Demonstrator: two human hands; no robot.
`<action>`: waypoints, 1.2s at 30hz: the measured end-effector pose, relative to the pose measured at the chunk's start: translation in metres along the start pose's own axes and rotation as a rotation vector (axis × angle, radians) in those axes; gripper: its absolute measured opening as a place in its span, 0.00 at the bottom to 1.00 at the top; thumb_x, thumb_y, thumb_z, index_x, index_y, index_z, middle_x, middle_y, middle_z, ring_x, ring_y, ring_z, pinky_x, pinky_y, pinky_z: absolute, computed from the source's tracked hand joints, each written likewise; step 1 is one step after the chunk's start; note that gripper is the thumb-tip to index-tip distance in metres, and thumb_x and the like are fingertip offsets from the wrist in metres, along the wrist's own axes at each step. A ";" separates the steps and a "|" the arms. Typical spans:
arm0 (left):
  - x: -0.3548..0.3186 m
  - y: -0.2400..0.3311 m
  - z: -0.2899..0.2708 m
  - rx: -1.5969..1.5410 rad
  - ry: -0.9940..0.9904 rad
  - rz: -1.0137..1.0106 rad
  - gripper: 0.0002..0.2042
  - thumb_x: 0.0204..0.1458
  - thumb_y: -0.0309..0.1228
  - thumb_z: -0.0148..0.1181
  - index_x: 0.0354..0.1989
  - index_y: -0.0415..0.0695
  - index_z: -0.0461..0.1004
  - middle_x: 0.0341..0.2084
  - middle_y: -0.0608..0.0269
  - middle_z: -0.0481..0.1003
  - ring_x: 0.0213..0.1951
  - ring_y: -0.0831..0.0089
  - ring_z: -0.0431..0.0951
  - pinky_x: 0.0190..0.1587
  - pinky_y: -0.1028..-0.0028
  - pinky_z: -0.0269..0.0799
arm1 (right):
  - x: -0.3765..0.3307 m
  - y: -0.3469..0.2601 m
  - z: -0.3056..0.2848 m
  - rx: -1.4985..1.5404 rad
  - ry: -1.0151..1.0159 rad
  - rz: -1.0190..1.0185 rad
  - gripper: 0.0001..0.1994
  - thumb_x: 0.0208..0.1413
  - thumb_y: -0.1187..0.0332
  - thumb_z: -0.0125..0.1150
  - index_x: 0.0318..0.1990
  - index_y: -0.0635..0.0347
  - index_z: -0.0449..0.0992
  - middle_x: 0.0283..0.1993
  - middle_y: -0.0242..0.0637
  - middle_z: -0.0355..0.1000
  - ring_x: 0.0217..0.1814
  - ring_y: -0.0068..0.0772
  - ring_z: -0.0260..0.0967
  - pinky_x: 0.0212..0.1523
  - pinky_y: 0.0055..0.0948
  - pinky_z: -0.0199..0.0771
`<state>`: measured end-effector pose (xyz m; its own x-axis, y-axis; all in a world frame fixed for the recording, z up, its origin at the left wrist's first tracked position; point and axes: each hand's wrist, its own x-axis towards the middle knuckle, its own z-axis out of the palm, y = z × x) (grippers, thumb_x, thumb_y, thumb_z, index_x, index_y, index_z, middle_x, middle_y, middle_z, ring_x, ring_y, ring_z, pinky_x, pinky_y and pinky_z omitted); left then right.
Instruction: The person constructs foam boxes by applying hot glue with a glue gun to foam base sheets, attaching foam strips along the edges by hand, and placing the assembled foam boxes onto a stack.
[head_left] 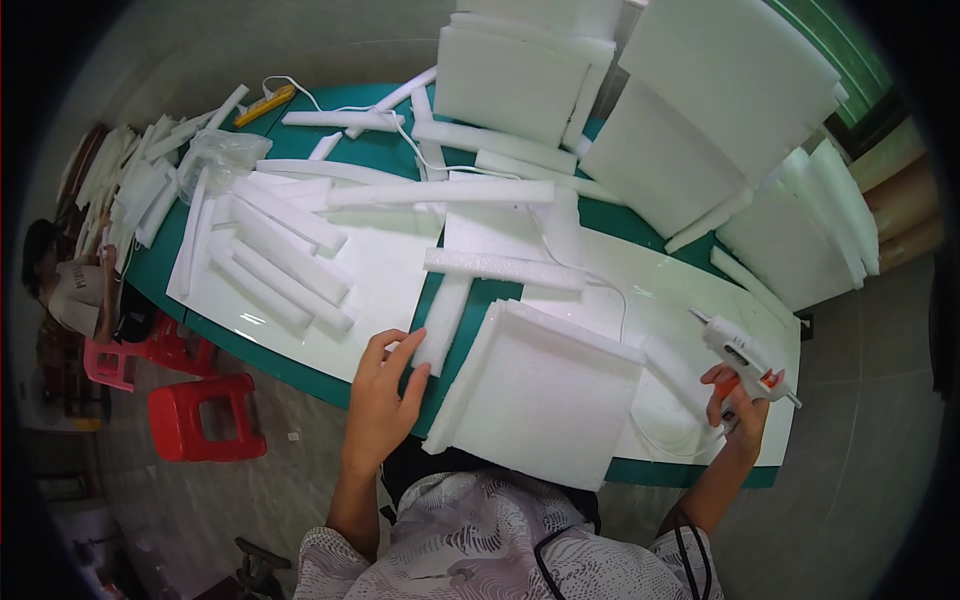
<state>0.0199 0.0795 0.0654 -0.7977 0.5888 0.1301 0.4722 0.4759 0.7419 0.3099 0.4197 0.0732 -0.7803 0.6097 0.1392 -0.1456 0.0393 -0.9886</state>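
My right hand grips a white and orange hot glue gun, its nozzle pointing up and to the left. My left hand has its fingers apart beside a short white foam strip; the fingertips reach its left edge, and I cannot tell if they press on it. Between my hands lies a square white foam panel at the near table edge, with foam strips standing along its left and far sides. Just beyond it, another foam strip lies crosswise.
Loose foam strips are piled on a white board at left. Tall foam sheets stand at the back of the green table. A white cord crosses it. Red stools and another person are at left.
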 end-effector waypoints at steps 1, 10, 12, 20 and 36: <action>0.001 -0.002 0.002 0.054 -0.018 0.071 0.20 0.53 0.25 0.62 0.56 0.40 0.73 0.47 0.54 0.72 0.37 0.65 0.75 0.39 0.71 0.73 | 0.003 0.002 -0.007 0.017 -0.005 0.006 0.15 0.58 0.63 0.56 0.41 0.72 0.73 0.36 0.51 0.73 0.16 0.28 0.66 0.17 0.23 0.65; 0.012 -0.003 0.006 0.053 -0.116 0.151 0.24 0.51 0.27 0.65 0.58 0.42 0.71 0.46 0.51 0.74 0.39 0.59 0.76 0.42 0.70 0.73 | 0.027 0.032 -0.037 0.292 0.048 -0.015 0.14 0.64 0.61 0.52 0.42 0.67 0.69 0.41 0.52 0.72 0.10 0.20 0.58 0.10 0.20 0.62; 0.015 -0.006 -0.004 0.037 -0.006 0.130 0.23 0.50 0.25 0.64 0.57 0.40 0.72 0.42 0.52 0.76 0.34 0.62 0.75 0.39 0.72 0.72 | 0.026 0.036 -0.039 0.320 0.061 -0.001 0.14 0.64 0.61 0.51 0.43 0.67 0.68 0.41 0.51 0.72 0.10 0.20 0.57 0.10 0.20 0.62; 0.011 -0.024 -0.080 0.169 0.364 0.004 0.19 0.53 0.20 0.56 0.55 0.36 0.72 0.45 0.57 0.76 0.38 0.75 0.74 0.40 0.76 0.71 | 0.025 0.036 -0.039 0.267 0.114 0.060 0.14 0.63 0.61 0.52 0.42 0.65 0.69 0.41 0.52 0.72 0.11 0.20 0.57 0.11 0.21 0.62; -0.003 -0.053 -0.147 -0.446 1.209 0.227 0.18 0.64 0.41 0.45 0.48 0.37 0.69 0.36 0.56 0.74 0.33 0.69 0.74 0.37 0.71 0.69 | 0.026 0.033 -0.031 0.183 0.091 0.058 0.14 0.64 0.59 0.51 0.42 0.63 0.69 0.40 0.49 0.72 0.10 0.18 0.57 0.11 0.19 0.61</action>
<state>-0.0576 -0.0436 0.1228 -0.6576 -0.4394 0.6120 0.6619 0.0510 0.7478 0.3034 0.4616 0.0425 -0.7339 0.6758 0.0683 -0.2166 -0.1376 -0.9665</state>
